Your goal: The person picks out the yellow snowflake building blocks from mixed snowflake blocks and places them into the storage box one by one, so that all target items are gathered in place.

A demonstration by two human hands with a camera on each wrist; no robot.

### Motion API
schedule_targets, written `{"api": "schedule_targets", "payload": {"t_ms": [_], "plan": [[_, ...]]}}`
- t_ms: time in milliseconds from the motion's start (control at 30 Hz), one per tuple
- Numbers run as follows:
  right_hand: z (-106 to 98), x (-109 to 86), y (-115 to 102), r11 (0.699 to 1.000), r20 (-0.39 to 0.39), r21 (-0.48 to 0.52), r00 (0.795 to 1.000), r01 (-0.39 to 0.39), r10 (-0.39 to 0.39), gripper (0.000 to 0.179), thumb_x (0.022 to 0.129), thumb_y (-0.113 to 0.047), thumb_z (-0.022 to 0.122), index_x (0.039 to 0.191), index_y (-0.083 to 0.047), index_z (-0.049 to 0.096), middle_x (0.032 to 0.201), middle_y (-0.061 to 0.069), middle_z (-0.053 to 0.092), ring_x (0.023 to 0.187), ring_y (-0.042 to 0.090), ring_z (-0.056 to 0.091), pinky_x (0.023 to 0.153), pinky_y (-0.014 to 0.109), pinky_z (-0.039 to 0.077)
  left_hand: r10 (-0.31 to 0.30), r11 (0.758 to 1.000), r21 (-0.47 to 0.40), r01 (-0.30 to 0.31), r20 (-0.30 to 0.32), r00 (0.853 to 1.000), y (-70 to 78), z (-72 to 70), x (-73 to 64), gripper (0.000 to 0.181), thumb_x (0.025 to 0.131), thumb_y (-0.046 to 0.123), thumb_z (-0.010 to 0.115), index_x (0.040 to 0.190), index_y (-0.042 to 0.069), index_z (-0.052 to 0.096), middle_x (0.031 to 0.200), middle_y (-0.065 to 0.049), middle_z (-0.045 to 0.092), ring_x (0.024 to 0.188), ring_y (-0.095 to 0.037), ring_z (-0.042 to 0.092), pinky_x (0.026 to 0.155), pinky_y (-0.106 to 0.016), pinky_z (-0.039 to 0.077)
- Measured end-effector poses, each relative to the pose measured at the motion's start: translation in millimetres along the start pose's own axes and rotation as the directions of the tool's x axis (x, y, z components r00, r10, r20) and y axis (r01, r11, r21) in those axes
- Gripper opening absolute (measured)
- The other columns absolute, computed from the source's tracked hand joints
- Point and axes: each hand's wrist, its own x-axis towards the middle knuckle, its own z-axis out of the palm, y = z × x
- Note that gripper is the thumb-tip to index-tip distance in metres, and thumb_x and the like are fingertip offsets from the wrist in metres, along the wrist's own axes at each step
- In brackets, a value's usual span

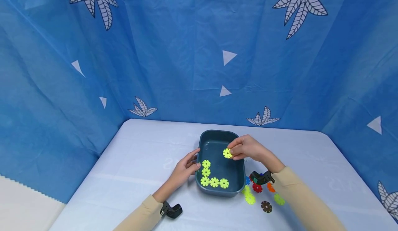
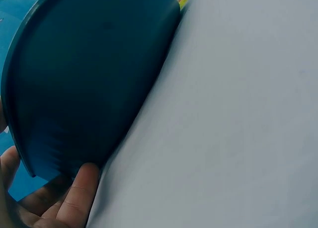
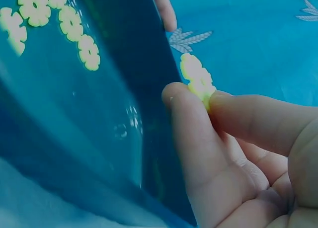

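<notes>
The right sleeve (image 1: 306, 198) and left sleeve (image 1: 141, 215) come nearest the camera, slanting in from the tabletop's near side toward a dark blue-green tray (image 1: 222, 167). White tabletop (image 1: 136, 155) spreads broadly to the tray's left, while only a thin strip shows between the tray's far rim and the tabletop's back edge. Blue cloth (image 1: 174, 58) rises behind and along both sides. The tray's near right corner is the tight spot: loose coloured discs crowd it, among them a red disc (image 1: 257, 188), an orange disc (image 1: 271, 187) and a brown disc (image 1: 266, 207), under and around the right wrist. Farther right, white tabletop runs out to the cloth.

The left hand (image 1: 182, 170) rests against the tray's left wall, its fingers spread and slightly bent, touching the outside and rim. The fingers of the right hand (image 1: 248, 148) are nearly together, thumb and fingertip pinching a yellow-green disc (image 1: 226, 152) by its edge. This disc hangs above the tray's inside, toward the right wall, well apart from five matching discs (image 1: 205, 183) that form an L along the left and near walls. It is thin and flat, with notches round its rim and a small central hole.
</notes>
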Motion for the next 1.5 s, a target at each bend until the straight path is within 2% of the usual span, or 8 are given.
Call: {"api": "schedule_targets", "payload": {"t_ms": [167,333,533,733,933,1133,1500], "plan": [[11.7,10.6,-0.9,1.0,0.033,-0.011,0.999,0.0,0.0,0.025,0.093,-0.005,0.068,0.114,0.009,0.069,0.095,0.013,0.075,0.073,0.015,0.075,0.071,0.031,0.066,-0.001,1.0,-0.002,0.001,-0.002,1.0,0.6,0.1,-0.4,0.06,0.1,0.014,0.061,0.157,0.017,0.041,0.15,-0.026,0.05,0.133,-0.042,0.057,0.089,-0.033,0.064],[24.4,19.7,-4.6,0.998,0.028,-0.049,0.999,-0.03,0.031,0.02,0.093,-0.002,0.066,0.111,0.007,0.071,0.093,0.014,0.074,0.07,0.013,0.073,0.07,0.03,0.065,-0.004,1.0,-0.005,0.004,-0.002,1.0,0.8,-0.1,-0.3,0.06,0.1,0.013,0.061,0.157,0.017,0.041,0.15,-0.026,0.05,0.133,-0.042,0.057,0.09,-0.033,0.063],[37.9,30.3,-8.6,0.99,0.003,-0.129,0.998,-0.06,0.061,0.014,0.092,0.002,0.067,0.104,0.004,0.075,0.092,0.013,0.074,0.071,0.015,0.074,0.068,0.031,0.066,-0.005,1.0,-0.005,0.005,0.002,1.0,1.8,0.1,-0.2,0.06,0.101,0.015,0.061,0.157,0.017,0.041,0.152,-0.025,0.049,0.134,-0.042,0.056,0.091,-0.035,0.063],[47.6,41.6,-12.8,0.981,-0.053,-0.175,0.996,-0.085,0.077,0.013,0.091,0.001,0.069,0.102,0.003,0.075,0.094,0.014,0.073,0.071,0.016,0.074,0.067,0.03,0.065,-0.004,1.0,0.0,0.004,0.006,1.0,2.3,0.0,0.5,0.06,0.101,0.015,0.061,0.157,0.017,0.04,0.151,-0.025,0.049,0.134,-0.042,0.056,0.09,-0.035,0.063],[56.3,54.2,-12.7,0.979,-0.099,-0.17,0.99,-0.115,0.099,0.014,0.091,0.002,0.069,0.104,0.004,0.075,0.097,0.016,0.071,0.07,0.016,0.074,0.065,0.029,0.065,-0.005,1.0,-0.008,0.005,0.014,1.0,1.8,-0.6,0.5,0.06,0.101,0.014,0.06,0.157,0.015,0.04,0.151,-0.026,0.049,0.134,-0.042,0.056,0.09,-0.034,0.063],[64.3,64.3,-7.6,0.983,-0.114,-0.116,0.985,-0.144,0.131,0.016,0.092,0.003,0.068,0.106,0.004,0.075,0.1,0.017,0.071,0.07,0.016,0.075,0.066,0.029,0.065,-0.004,1.0,-0.011,0.004,0.023,1.0,0.3,-1.0,0.8,0.061,0.101,0.016,0.061,0.158,0.016,0.039,0.152,-0.026,0.048,0.135,-0.042,0.055,0.091,-0.035,0.063],[69.7,66.2,-7.5,0.979,-0.141,-0.12,0.979,-0.166,0.149,0.015,0.092,0.003,0.069,0.106,0.003,0.075,0.099,0.017,0.071,0.067,0.015,0.074,0.064,0.027,0.064,-0.003,1.0,-0.013,0.003,0.02,1.0,0.7,-0.9,0.1,0.061,0.1,0.018,0.062,0.158,0.017,0.039,0.152,-0.025,0.048,0.135,-0.042,0.055,0.091,-0.036,0.063]]}}
